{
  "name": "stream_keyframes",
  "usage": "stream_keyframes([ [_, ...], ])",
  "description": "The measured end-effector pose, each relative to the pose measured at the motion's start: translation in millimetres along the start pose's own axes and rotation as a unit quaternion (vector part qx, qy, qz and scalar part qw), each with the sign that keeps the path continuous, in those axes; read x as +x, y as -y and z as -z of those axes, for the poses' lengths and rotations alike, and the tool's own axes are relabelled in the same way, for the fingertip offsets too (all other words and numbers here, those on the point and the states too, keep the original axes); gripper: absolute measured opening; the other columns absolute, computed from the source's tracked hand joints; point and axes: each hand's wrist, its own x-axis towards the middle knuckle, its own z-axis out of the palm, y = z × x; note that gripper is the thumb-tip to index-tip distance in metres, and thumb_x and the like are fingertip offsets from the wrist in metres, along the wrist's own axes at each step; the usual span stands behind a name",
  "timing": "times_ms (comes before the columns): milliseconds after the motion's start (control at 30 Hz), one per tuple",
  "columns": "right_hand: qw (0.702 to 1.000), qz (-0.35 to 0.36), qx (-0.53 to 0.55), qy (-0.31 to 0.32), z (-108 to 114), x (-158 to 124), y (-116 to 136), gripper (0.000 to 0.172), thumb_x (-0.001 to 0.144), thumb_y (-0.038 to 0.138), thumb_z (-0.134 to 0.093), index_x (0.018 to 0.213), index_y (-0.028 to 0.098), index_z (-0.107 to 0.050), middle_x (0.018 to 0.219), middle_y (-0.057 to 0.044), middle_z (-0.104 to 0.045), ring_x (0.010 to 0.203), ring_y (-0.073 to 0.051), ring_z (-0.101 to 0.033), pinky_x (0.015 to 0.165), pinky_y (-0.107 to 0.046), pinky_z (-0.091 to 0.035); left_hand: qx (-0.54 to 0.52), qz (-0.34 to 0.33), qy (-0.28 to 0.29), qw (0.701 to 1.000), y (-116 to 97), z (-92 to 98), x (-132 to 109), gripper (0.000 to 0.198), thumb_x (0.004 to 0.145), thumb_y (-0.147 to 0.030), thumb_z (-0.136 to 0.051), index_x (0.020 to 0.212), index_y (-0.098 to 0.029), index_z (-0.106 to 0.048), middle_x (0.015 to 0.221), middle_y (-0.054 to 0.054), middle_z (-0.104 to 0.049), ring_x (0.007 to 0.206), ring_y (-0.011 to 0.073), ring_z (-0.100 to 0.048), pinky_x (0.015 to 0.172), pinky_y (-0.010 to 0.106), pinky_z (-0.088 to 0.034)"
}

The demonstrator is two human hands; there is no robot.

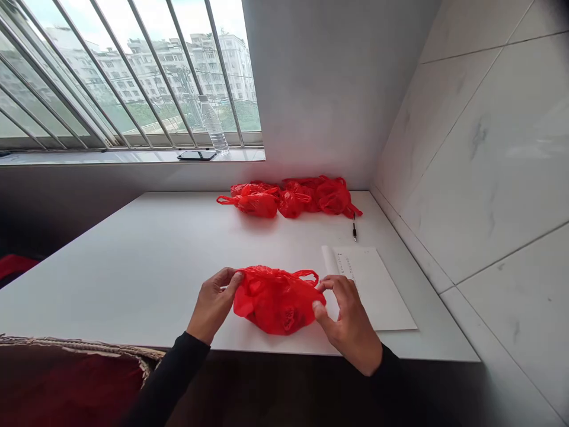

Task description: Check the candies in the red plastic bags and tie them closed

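Note:
A red plastic carrier bag [271, 302] lies near the table's front edge, its handle loops upward. Through the thin plastic a small patterned red shape shows low in the bag; I cannot make out what it is. My left hand [216, 302] pinches the bag's upper left rim between thumb and fingers. At the bag's right edge is my right hand [347, 320], thumb and forefinger apart with the plastic's edge between them. It touches the bag there but does not visibly grip it.
Several filled red bags [329, 196] line the back of the white table [155, 255]. A pen [354, 230] and an open notebook [382, 290] lie to the right. A torn cardboard box [80, 342] stands front left. A bottle [213, 126] and phone [197, 155] rest on the sill.

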Motion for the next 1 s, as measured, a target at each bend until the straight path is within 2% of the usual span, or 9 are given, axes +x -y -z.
stream_keyframes([
  [133, 0.999, 0.001, 0.015, 0.033, -11.0, 10.6, 13.0, 0.034, 0.093, 0.038, -0.063, 0.124, 0.028, -0.055, 0.104, -0.002, -0.065, 0.099, -0.023, -0.058, 0.095, -0.045, -0.045, 0.012, -0.073, -0.02, 0.997, -10.9, -11.4, -7.3, 0.051, 0.09, -0.046, -0.058, 0.136, -0.026, -0.059, 0.137, 0.01, -0.061, 0.119, 0.0278, -0.06, 0.098, 0.044, -0.05],
  [233, 0.998, 0.011, 0.006, 0.061, -18.9, 18.4, 16.5, 0.012, 0.098, 0.031, -0.056, 0.106, 0.027, -0.063, 0.095, 0.0, -0.068, 0.09, -0.021, -0.059, 0.091, -0.044, -0.044, 0.034, -0.133, -0.01, 0.991, -19.0, -17.1, -11.4, 0.042, 0.083, -0.039, -0.068, 0.124, -0.035, -0.069, 0.136, 0.003, -0.062, 0.13, 0.0274, -0.05, 0.112, 0.044, -0.038],
  [300, 0.998, 0.01, 0.019, 0.053, -17.9, 18.7, 14.0, 0.011, 0.098, 0.026, -0.053, 0.095, 0.025, -0.063, 0.094, -0.001, -0.068, 0.09, -0.021, -0.059, 0.088, -0.041, -0.045, 0.038, -0.137, -0.016, 0.99, -18.0, -16.6, -9.9, 0.018, 0.082, -0.039, -0.068, 0.096, -0.031, -0.077, 0.112, 0.003, -0.07, 0.118, 0.0276, -0.057, 0.106, 0.044, -0.042],
  [367, 0.999, -0.009, 0.04, 0.01, -11.7, 15.3, 9.1, 0.011, 0.098, 0.028, -0.051, 0.094, 0.024, -0.061, 0.095, -0.002, -0.066, 0.093, -0.022, -0.058, 0.086, -0.039, -0.047, 0.028, -0.113, -0.057, 0.992, -12.5, -12.4, -5.3, 0.017, 0.084, -0.042, -0.066, 0.085, -0.027, -0.075, 0.1, 0.005, -0.07, 0.106, 0.027, -0.06, 0.098, 0.043, -0.045],
  [500, 0.992, -0.06, 0.098, -0.053, 5.0, 7.6, 2.9, 0.012, 0.097, 0.032, -0.051, 0.098, 0.023, -0.059, 0.101, -0.005, -0.065, 0.1, -0.022, -0.059, 0.089, -0.038, -0.048, -0.013, -0.026, -0.155, 0.987, -3.5, 0.6, 3.5, 0.029, 0.087, -0.049, -0.063, 0.093, -0.022, -0.07, 0.099, 0.006, -0.065, 0.086, 0.0218, -0.06, 0.077, 0.035, -0.049],
  [667, 0.988, -0.072, 0.135, 0.022, 8.0, 11.5, 16.1, 0.03, 0.092, 0.038, -0.06, 0.119, 0.025, -0.058, 0.083, 0.002, -0.058, 0.082, -0.018, -0.058, 0.083, -0.034, -0.05, -0.083, 0.031, -0.098, 0.991, -17.5, 0.3, -2.5, 0.036, 0.09, -0.053, -0.057, 0.104, -0.021, -0.064, 0.061, -0.004, -0.052, 0.054, 0.0143, -0.048, 0.051, 0.026, -0.04],
  [733, 0.987, -0.075, 0.132, 0.056, 5.5, 13.5, 23.1, 0.03, 0.093, 0.042, -0.06, 0.119, 0.026, -0.061, 0.075, 0.004, -0.053, 0.072, -0.016, -0.054, 0.074, -0.032, -0.048, -0.105, 0.032, -0.064, 0.992, -24.4, -5.0, -6.4, 0.038, 0.088, -0.05, -0.062, 0.112, -0.021, -0.06, 0.068, -0.003, -0.058, 0.059, 0.015, -0.053, 0.054, 0.026, -0.045],
  [833, 0.986, -0.054, 0.141, 0.064, 5.3, 10.8, 29.8, 0.018, 0.098, 0.039, -0.054, 0.098, 0.026, -0.066, 0.078, 0.002, -0.056, 0.076, -0.017, -0.054, 0.072, -0.031, -0.045, -0.117, 0.045, -0.044, 0.991, -28.3, -11.6, -8.9, 0.056, 0.074, -0.046, -0.079, 0.118, -0.023, -0.053, 0.095, 0.002, -0.066, 0.074, 0.0183, -0.064, 0.064, 0.03, -0.053],
  [1000, 0.979, -0.005, 0.196, 0.064, 17.3, -3.5, 33.2, 0.005, 0.093, 0.025, -0.056, 0.088, 0.025, -0.055, 0.088, 0.001, -0.056, 0.082, -0.016, -0.053, 0.077, -0.03, -0.045, -0.161, 0.068, -0.076, 0.982, -29.1, -9.1, -7.3, 0.049, 0.077, -0.053, -0.077, 0.106, -0.021, -0.054, 0.091, 0.002, -0.063, 0.073, 0.0184, -0.064, 0.064, 0.031, -0.054],
])
